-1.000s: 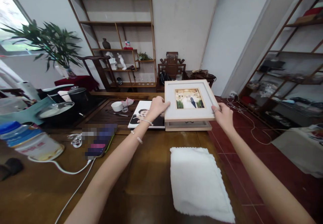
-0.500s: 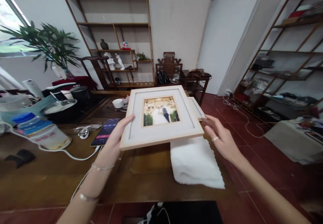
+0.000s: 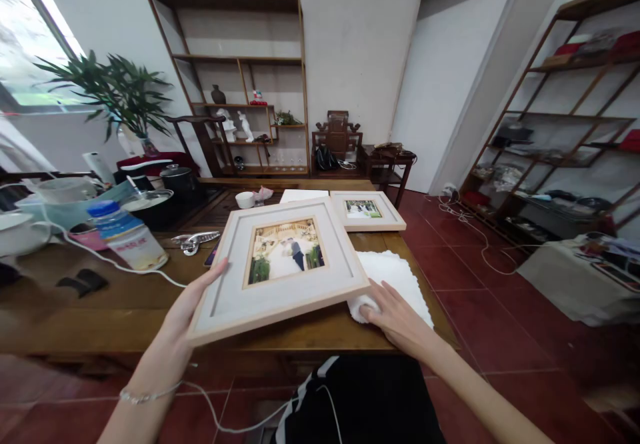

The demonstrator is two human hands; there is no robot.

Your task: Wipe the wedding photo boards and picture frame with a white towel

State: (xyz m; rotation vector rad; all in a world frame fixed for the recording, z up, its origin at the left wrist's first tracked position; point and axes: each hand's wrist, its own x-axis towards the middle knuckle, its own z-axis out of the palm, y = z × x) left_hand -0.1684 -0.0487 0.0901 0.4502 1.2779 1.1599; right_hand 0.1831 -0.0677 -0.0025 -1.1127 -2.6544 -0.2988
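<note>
My left hand (image 3: 187, 304) grips the left edge of a light wood picture frame (image 3: 280, 297) and holds it tilted above the table. The frame has a wide white mat around a photo (image 3: 287, 254) of a couple. At the frame's lower right corner, my right hand (image 3: 393, 314) is closed on the near edge of a white towel (image 3: 400, 274), bunching the cloth under the fingers. Much of the towel lies flat on the table. Behind the held one, a second picture frame (image 3: 367, 221) rests on the tabletop, its left side partly hidden.
On the wooden table (image 3: 150, 317), a bottle with a blue cap (image 3: 130, 237), a white cable, a small white cup (image 3: 245, 199) and a dark pot (image 3: 177, 181) stand to the left. A phone is mostly hidden behind the held frame. Red tiled floor (image 3: 475, 324) lies to the right.
The held frame has moved left and down in view, uncovering the second frame behind it. My right hand has come from beside the frame's right edge down onto the towel and grasped it.
</note>
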